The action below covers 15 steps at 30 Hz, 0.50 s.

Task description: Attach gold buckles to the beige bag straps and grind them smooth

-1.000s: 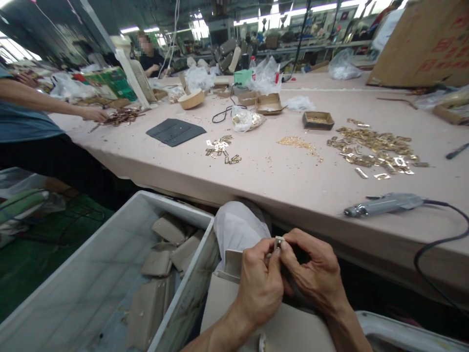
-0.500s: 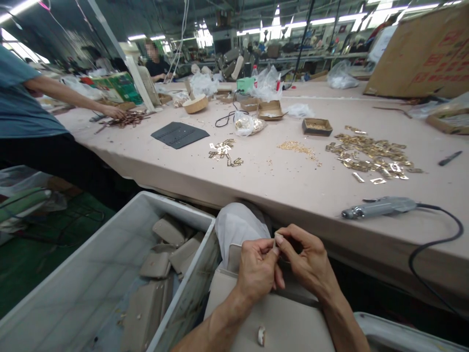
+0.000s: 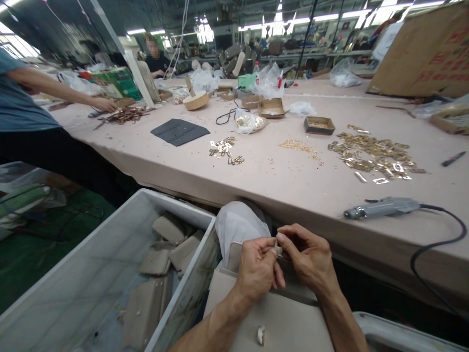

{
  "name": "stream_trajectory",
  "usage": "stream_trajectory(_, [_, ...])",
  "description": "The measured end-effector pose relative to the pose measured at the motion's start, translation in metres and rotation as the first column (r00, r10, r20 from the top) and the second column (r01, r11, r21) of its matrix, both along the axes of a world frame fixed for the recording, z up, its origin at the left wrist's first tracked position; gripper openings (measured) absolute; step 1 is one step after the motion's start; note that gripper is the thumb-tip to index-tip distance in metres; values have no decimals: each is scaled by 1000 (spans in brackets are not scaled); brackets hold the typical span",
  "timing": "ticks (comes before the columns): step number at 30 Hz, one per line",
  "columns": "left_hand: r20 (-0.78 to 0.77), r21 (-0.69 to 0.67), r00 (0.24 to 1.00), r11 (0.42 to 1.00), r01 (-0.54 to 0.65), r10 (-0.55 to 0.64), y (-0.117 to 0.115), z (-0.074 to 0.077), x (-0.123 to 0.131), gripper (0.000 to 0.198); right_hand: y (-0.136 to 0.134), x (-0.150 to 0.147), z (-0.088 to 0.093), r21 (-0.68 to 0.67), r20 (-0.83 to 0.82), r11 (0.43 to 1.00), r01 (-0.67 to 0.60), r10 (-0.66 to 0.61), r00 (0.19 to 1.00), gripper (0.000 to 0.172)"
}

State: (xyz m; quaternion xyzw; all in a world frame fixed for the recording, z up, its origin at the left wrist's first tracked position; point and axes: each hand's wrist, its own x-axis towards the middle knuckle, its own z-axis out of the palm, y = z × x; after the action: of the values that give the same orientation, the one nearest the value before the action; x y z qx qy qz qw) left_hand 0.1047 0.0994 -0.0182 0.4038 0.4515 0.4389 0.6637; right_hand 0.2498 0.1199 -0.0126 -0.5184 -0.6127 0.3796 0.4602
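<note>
A taupe handbag lies across my lap, with a small clasp partly wrapped in white on its near face. Above its far edge, my left hand and my right hand meet, both closed in a pinch. Between the fingertips a small pale tab shows; whether it is joined to the bag is hidden by my fingers. Behind my left hand, a taupe flap of the bag stands up against my knee.
A white plastic bin at my left holds several taupe bags. On the table lie gold metal plates, small gold bits, a dark sheet and a corded electric screwdriver. A co-worker's hand reaches in at left.
My right hand has turned slightly, and more of the pale tab shows between the fingers. The co-worker's arm at far left has shifted a little to the left.
</note>
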Motion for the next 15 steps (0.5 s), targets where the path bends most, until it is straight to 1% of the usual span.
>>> stream_trajectory(3, [-33, 46, 997, 996, -73, 74, -1, 1, 2, 32, 0, -1, 1, 12, -6, 1000, -7, 7, 1000, 20])
stream_trajectory(6, [-24, 75, 991, 989, -128, 130, -2, 2, 4, 26, 0, -3, 1, 32, -28, 999, -11, 12, 1000, 19])
stream_trajectory(9, [3, 75, 989, 987, -146, 146, -2, 0, 4, 23, 0, -3, 1, 16, -76, 1000, -19, 20, 997, 18])
stream_trajectory(12, [17, 67, 988, 986, -152, 151, -2, -2, 3, 21, 0, -3, 0, 32, -72, 999, -18, 21, 997, 16])
stream_trajectory(15, [15, 56, 991, 990, -131, 131, -1, -1, 2, 27, 0, -2, -1, 53, -55, 999, -9, 12, 998, 15])
